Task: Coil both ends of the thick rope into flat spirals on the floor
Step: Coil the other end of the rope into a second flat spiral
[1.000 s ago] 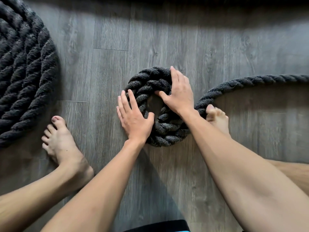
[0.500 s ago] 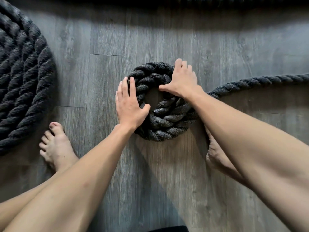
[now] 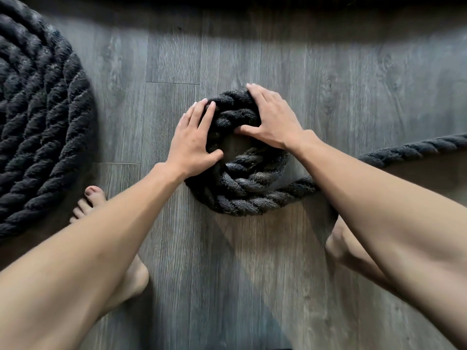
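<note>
From my remote seat I see the small coil of thick black twisted rope [image 3: 242,195] lying on the grey wood-plank floor [image 3: 328,72], directly under both hands, about two turns wound round an open centre. The left hand [image 3: 192,145] lies flat on the coil's left side, fingers straight and pointing away from the body, thumb spread into the centre hole. The right hand [image 3: 273,122] presses on the far right part of the coil, fingers stretched over the outer turn and thumb against the inner edge. Neither hand is closed round the rope. The free length of rope [image 3: 404,150] leaves the coil on the near side, passes beneath the right forearm and runs off to the right of that hand, its long axis roughly left to right. Well to the left of the left hand lies a large flat spiral of the same black rope [image 3: 43,122]. A bare foot [image 3: 93,200] rests beside the left forearm.
</note>
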